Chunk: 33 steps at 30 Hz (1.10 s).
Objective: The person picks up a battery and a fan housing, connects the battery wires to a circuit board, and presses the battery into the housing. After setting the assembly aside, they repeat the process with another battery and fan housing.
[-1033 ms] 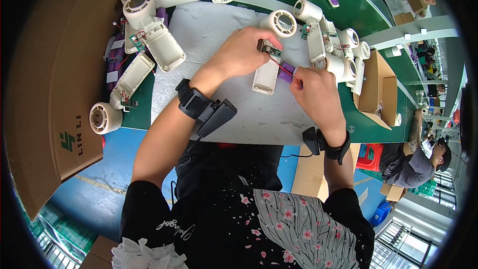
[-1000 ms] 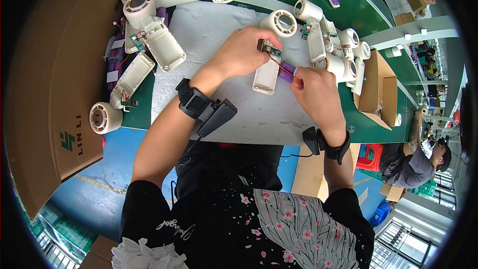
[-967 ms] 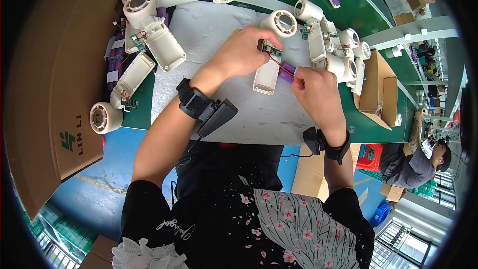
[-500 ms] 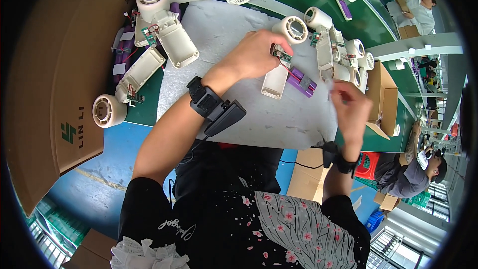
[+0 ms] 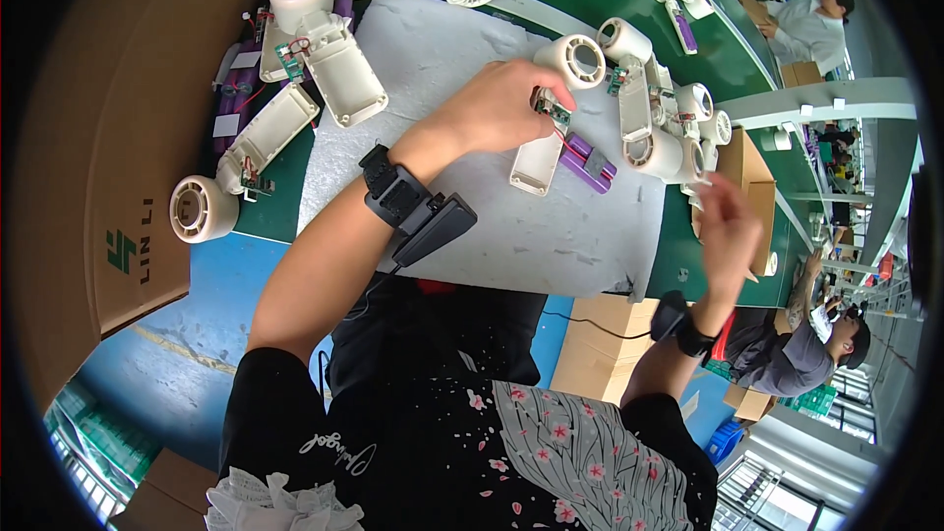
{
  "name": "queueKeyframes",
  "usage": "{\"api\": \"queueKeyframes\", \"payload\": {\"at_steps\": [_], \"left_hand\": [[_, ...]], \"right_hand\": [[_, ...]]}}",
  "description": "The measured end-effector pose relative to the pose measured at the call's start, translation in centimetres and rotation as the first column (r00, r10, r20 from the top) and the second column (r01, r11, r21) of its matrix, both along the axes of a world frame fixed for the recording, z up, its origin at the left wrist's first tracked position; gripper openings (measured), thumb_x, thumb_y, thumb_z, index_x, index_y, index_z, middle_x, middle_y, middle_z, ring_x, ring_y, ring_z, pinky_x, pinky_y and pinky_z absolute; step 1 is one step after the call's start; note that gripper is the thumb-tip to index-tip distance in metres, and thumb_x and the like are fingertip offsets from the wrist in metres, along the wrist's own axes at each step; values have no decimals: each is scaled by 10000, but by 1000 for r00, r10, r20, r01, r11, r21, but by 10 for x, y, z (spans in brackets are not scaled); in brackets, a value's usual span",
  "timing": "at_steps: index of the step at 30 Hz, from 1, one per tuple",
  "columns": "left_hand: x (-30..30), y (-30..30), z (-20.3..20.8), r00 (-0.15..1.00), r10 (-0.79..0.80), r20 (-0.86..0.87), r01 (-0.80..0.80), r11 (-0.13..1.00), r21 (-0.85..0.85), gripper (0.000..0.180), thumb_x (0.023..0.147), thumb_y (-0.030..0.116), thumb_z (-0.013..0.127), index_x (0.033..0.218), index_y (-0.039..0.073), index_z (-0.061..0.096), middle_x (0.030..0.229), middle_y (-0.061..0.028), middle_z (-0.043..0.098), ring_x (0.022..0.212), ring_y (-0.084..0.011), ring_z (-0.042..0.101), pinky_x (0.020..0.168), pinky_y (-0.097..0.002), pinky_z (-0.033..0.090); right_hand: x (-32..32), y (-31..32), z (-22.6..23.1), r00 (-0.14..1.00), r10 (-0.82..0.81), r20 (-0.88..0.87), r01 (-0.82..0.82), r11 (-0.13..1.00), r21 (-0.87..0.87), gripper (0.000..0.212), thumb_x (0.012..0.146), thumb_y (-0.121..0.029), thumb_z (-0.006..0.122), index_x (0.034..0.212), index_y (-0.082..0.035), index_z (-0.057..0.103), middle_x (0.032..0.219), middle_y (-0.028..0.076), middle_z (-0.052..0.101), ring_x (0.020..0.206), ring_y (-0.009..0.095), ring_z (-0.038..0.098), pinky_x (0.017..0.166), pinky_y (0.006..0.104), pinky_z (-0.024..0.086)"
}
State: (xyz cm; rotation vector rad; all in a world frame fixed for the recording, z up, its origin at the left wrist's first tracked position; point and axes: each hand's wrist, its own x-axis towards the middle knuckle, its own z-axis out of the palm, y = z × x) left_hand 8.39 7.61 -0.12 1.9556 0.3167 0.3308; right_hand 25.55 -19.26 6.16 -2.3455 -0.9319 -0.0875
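Note:
My left hand (image 5: 497, 103) is closed round the neck of a white handheld fan (image 5: 536, 165), just below its round head (image 5: 572, 61). The fan's handle is an open shell, and a small green circuit board (image 5: 554, 112) shows by my fingertips. A red wire runs from there to a purple battery pack (image 5: 589, 164) lying beside the handle on a white foam sheet (image 5: 472, 221). Off to the right, my right hand (image 5: 730, 236) is raised past the sheet's edge, somewhat blurred. Its thumb and fingers are pinched together; what they hold, if anything, is too small to make out.
Several opened white fans (image 5: 344, 74) and purple batteries (image 5: 231, 103) lie at the left, beside a large cardboard box (image 5: 88, 177). More fan parts (image 5: 654, 152) are grouped at the right, by an open carton (image 5: 755, 172). Two co-workers (image 5: 801, 354) (image 5: 811, 29) are farther right.
My right hand has moved right, away from the battery pack and toward the carton. The left hand keeps its hold on the fan. The whole view has shifted slightly.

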Motion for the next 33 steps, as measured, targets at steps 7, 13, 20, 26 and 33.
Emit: {"api": "queueKeyframes", "payload": {"at_steps": [7,13,20,26,33], "left_hand": [[5,3,-9,999,-18,35,17,1000,13,266,767,48,645,1018,103,710,818,-52,650,689,-153,562,673,-299,472],[4,5,-11,998,-19,61,17,1000,24,264,775,94,688,1037,117,717,868,-64,678,711,-153,586,703,-300,494],[1,3,-5,999,-25,34,24,999,22,279,769,114,714,1048,113,725,874,-84,692,735,-180,620,738,-314,508],[2,1,-3,998,-49,46,47,998,34,296,754,122,742,1049,103,729,881,-113,703,773,-211,651,742,-330,514],[2,0,-3,996,-28,84,20,995,98,272,759,132,755,1027,84,741,902,-153,719,782,-252,685,741,-349,528]], "right_hand": [[-70,76,-33,823,551,137,-538,834,-118,413,790,8,705,1189,-13,597,1084,138,649,898,275,646,806,341,514],[-60,89,-38,845,526,-98,-535,836,-121,555,816,17,675,1336,-34,489,1089,143,641,925,274,652,845,343,508],[-59,77,-1,528,442,-725,-501,852,154,660,863,43,583,1459,-62,319,1101,159,625,962,262,652,848,350,520],[-69,70,-15,57,493,-868,-191,859,476,842,795,109,568,1519,-86,186,1186,197,562,991,314,652,841,352,535],[-62,66,-24,-6,602,-798,-217,779,589,959,667,81,673,1502,-41,219,1254,176,515,1064,340,627,845,357,539]]}}
